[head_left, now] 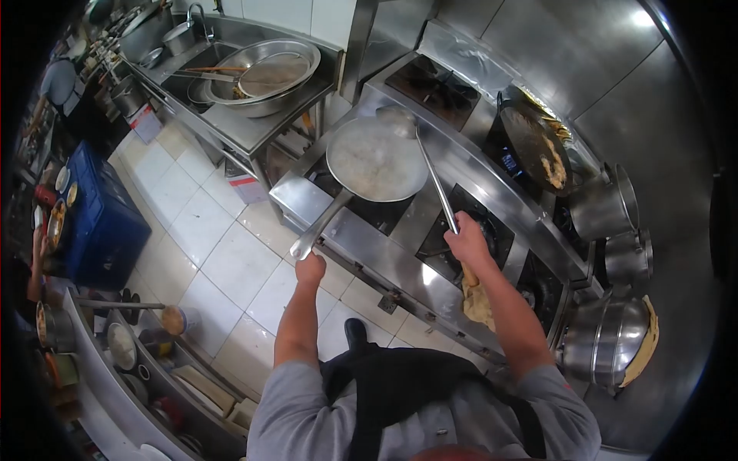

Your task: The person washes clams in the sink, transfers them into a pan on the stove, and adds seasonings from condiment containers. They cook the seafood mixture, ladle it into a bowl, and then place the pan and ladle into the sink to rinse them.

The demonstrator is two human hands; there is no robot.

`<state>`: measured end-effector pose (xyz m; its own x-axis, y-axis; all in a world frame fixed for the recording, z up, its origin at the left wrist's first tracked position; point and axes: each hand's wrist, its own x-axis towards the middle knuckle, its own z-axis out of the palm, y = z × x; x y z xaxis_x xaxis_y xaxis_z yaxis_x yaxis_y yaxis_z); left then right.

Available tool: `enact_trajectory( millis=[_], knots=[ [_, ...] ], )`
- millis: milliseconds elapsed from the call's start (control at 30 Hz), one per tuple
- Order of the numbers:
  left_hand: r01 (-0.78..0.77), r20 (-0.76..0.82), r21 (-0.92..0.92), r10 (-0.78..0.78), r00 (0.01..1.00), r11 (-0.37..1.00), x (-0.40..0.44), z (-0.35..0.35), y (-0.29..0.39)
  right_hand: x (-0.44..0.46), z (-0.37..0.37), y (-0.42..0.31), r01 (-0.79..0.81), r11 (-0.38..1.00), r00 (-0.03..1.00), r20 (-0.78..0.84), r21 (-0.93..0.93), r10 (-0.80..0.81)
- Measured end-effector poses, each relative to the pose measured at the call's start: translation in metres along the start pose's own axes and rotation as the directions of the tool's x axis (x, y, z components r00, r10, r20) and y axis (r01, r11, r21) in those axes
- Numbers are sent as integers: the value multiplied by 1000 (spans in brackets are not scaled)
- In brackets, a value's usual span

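A long-handled pan [377,163] with steaming, pale contents sits over a burner at the front left of the stove. My left hand [310,269] is closed at the end of the pan's handle. My right hand [469,240] is wrapped round the long handle of a metal ladle [437,177], whose bowl lies at the pan's far right rim. Steam blurs what is in the pan. Just below my right hand, a yellowish cloth [478,304] rests on the stove's front edge.
A dark wok [530,146] stands at the stove's back, with steel pots [596,207] to its right. Large metal bowls [265,77] lie by the sink. A blue cooler [108,219] and another person [61,84] are at left, a shelved counter [104,392] lower left.
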<state>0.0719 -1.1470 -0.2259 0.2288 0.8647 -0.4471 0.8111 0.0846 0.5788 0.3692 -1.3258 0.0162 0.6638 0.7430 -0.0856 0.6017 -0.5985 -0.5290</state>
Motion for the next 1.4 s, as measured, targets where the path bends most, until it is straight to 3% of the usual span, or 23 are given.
enact_trajectory(
  millis=[33,67,133,167,200,267,433,667,767,833,867,933,1067,1367,1400],
  knots=[
    [-96,-28,-25,95,995,995,13,-1,-9,-1,1,0,-4,1000,1000,-2,-8,4],
    [-93,-22,-28,92,995,995,24,2,-18,-1,2,0,-7,1000,1000,1,-15,7],
    [-378,-93,49,381,920,924,33,-2,-17,-2,4,0,19,999,999,-35,-30,-20],
    [-339,5,64,339,941,939,33,-6,-11,-2,5,0,19,999,999,-30,-42,-20],
    [-333,8,51,333,943,942,34,1,-13,-2,6,2,-11,1000,1000,-1,-13,11],
    [-417,-129,23,417,900,908,34,14,-19,0,7,3,-31,1000,999,40,2,31],
    [-379,-174,-23,369,913,925,22,15,-17,2,16,12,-4,1000,1000,23,15,4],
    [-387,-115,244,423,899,889,14,17,-19,-10,11,-19,-48,994,996,74,97,41],
    [-469,-110,392,547,830,791,14,27,-29,-11,11,-20,-70,995,994,83,74,64],
    [-493,103,483,513,852,723,9,19,-24,-10,13,-13,-40,996,997,72,76,35],
    [-494,99,484,515,851,722,8,15,-21,-9,14,-9,-14,997,998,62,79,9],
    [-423,-161,272,474,866,864,9,17,-20,-11,14,-11,-22,996,998,61,82,17],
    [-428,-124,195,455,882,883,23,20,-19,-13,15,-14,-31,995,997,68,96,24],
    [-467,-226,409,583,780,784,27,41,-34,-15,12,-13,-43,993,996,84,109,34],
    [-407,-259,223,457,851,886,41,44,-39,-15,12,-12,-41,993,996,80,112,32]
  ],
)
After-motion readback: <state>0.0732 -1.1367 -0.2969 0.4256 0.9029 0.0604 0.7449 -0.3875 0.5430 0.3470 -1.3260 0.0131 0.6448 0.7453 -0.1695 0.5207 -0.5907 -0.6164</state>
